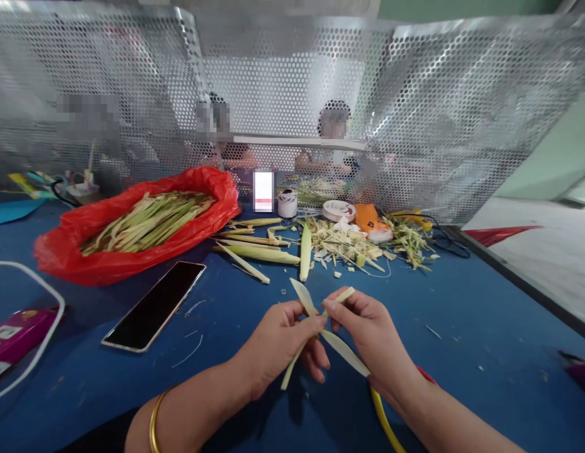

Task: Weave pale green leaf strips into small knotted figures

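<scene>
My left hand [285, 340] and my right hand [368, 330] meet low in the middle over the blue table [462, 327]. Both pinch pale green leaf strips [342, 352] that cross between the fingers. One strip end sticks up by the left thumb, another slants down under my right palm. A gold bangle [155, 423] sits on my left wrist. A yellow handle [384, 423] with a bit of red shows under my right wrist. More folded leaf pieces [261, 251] lie on the table just beyond my hands.
A red plastic bag [85, 251] full of green leaf strips lies at the left. A black phone [155, 305] lies face up beside it. Leaf scraps [349, 242], tape rolls and an orange object sit by the perforated metal screen [438, 126]; people sit behind it.
</scene>
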A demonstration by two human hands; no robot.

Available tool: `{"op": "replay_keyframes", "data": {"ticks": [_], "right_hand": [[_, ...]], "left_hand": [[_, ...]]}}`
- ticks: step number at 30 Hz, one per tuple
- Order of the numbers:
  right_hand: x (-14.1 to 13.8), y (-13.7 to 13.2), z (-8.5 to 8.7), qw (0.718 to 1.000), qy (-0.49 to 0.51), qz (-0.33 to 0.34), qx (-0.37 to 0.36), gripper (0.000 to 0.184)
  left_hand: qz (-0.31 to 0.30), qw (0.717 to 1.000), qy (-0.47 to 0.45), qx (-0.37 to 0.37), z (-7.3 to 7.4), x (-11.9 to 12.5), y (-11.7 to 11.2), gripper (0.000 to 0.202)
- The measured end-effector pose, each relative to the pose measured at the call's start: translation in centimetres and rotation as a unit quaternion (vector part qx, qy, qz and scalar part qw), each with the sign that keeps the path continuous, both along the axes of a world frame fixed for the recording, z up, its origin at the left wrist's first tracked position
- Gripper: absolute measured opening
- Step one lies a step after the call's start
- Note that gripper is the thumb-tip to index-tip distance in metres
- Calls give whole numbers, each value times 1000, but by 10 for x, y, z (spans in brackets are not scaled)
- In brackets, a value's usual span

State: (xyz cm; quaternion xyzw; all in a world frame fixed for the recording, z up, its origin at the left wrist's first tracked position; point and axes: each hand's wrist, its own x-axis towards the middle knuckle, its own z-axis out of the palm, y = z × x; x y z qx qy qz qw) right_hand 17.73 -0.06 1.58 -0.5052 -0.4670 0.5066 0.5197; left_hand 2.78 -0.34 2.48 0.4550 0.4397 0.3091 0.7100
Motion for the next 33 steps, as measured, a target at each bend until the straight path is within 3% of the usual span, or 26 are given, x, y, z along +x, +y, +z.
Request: {"op": "replay_keyframes", "data": {"ticks": [6, 12, 25, 33], "right_hand": [[-3, -2, 3, 1000, -4, -22, -4, 23], [-4, -2, 1, 997, -60, -19, 32, 20], [-6, -3, 6, 999, -39, -24, 20, 20], [-3, 2, 8, 999, -51, -2, 16, 23]], "left_hand": [[-28, 999, -2, 30, -3, -1, 0, 33], [49, 999, 2, 20, 1, 3, 0, 30], [63, 998, 2, -22, 2, 2, -3, 28], [73, 997, -7, 1, -3, 2, -1, 33]]}}
